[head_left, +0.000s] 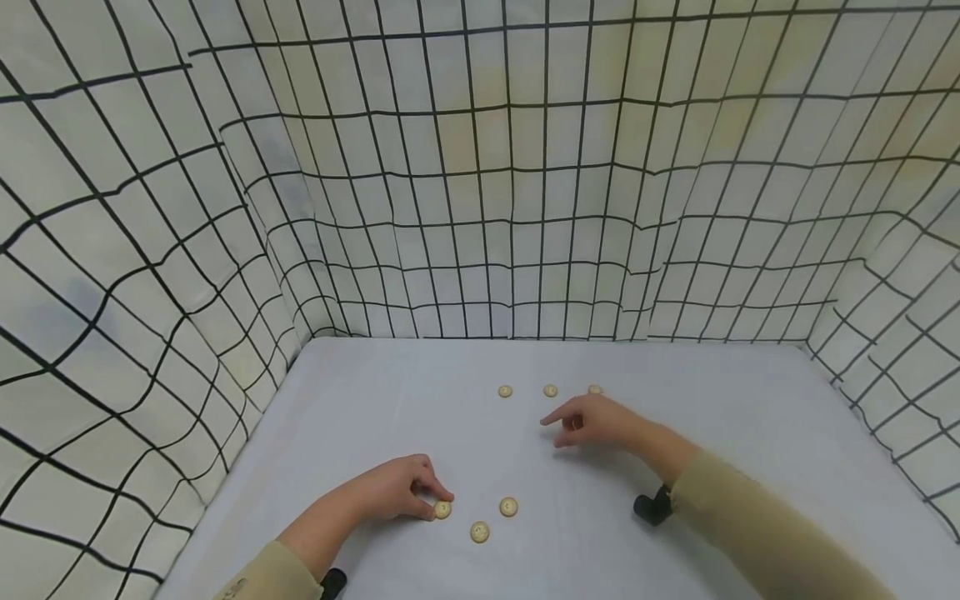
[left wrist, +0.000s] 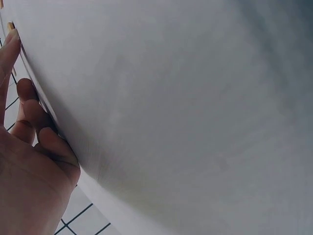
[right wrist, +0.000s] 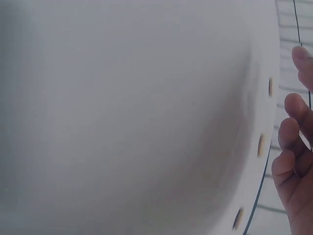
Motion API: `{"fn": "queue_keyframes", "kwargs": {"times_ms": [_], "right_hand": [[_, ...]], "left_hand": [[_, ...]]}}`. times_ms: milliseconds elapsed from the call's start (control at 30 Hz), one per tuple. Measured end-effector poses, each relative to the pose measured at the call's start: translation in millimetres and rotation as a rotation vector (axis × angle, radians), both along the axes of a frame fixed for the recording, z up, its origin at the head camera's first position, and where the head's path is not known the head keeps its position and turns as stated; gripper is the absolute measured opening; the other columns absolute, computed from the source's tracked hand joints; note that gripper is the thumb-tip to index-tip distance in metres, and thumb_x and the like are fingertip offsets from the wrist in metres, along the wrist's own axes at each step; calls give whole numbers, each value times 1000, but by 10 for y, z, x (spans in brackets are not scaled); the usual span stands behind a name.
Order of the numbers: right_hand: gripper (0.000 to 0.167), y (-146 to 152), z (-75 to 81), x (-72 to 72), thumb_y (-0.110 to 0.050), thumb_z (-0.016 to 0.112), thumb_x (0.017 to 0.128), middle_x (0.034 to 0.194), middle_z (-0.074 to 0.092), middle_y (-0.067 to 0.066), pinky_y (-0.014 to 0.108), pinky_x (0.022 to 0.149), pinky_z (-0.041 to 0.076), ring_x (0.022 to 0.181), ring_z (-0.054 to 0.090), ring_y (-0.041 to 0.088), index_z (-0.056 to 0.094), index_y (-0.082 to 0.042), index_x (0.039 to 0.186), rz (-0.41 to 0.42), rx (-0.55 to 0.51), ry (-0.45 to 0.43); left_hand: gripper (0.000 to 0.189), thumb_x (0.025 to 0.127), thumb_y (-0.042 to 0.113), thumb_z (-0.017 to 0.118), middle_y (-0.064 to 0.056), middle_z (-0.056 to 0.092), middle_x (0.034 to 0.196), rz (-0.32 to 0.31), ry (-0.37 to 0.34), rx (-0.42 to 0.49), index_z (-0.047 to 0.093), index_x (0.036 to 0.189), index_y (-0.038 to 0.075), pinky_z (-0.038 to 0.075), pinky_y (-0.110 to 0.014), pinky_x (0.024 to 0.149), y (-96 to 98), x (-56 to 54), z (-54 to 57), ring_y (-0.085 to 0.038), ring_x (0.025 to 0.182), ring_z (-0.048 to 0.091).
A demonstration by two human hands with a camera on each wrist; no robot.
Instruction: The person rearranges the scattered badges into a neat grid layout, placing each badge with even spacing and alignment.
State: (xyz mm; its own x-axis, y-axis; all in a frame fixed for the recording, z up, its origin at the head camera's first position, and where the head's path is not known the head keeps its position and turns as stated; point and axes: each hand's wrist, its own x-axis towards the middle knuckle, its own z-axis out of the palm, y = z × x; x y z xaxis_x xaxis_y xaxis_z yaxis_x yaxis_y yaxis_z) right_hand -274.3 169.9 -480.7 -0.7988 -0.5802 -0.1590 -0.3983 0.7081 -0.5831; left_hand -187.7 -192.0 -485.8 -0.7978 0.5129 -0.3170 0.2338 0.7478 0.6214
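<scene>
In the head view my left hand [head_left: 397,492] is low over the near left of the white table. Its thumb and index finger pinch the edges of a small round yellowish disc [head_left: 443,509] with a marked face. Two similar discs lie to the right of it, a nearer disc [head_left: 479,532] and a farther disc [head_left: 508,507]. My right hand [head_left: 597,421] hovers over the table with its index finger extended and the others loosely bent, holding nothing. Just beyond it is a far disc [head_left: 595,389], partly hidden by the hand.
Another two discs lie in the far row, a middle disc [head_left: 551,390] and a left disc [head_left: 506,391]. The white-covered table [head_left: 375,392] is bordered behind and at both sides by white walls with black netting [head_left: 487,200].
</scene>
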Motion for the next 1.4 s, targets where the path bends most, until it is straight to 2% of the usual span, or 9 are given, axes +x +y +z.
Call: {"fn": "queue_keyframes", "kwargs": {"times_ms": [233, 567, 967, 1400], "right_hand": [[35, -290, -37, 196, -31, 82, 82, 77, 60, -15, 25, 65, 46, 71, 52, 5, 75, -27, 117, 188, -7, 13], [32, -617, -64, 451, -33, 80, 83, 72, 56, -17, 19, 62, 42, 66, 48, 0, 76, -28, 115, 365, 1, -7], [31, -708, -65, 547, -33, 81, 82, 70, 54, -17, 18, 63, 39, 65, 46, -1, 76, -30, 113, 367, 84, 30], [28, -714, -92, 546, -33, 80, 84, 73, 56, -20, 18, 64, 41, 68, 47, -2, 77, -30, 112, 392, 116, 60]], "left_hand": [[26, 79, 15, 83, 11, 56, 89, 4, -4, 4, 80, 101, 28, 41, -28, 73, 10, -2, 15, -12, 82, 48], [26, 79, 16, 83, 9, 56, 89, 3, -4, 0, 80, 101, 28, 41, -29, 73, 11, -7, 14, -13, 82, 49], [26, 79, 15, 83, 10, 55, 90, -17, 3, 18, 80, 102, 27, 42, -28, 74, -5, -6, 22, -12, 83, 49], [26, 79, 17, 83, 10, 55, 90, 3, -13, 9, 80, 101, 29, 42, -29, 75, -5, -12, -3, -12, 84, 49]]}}
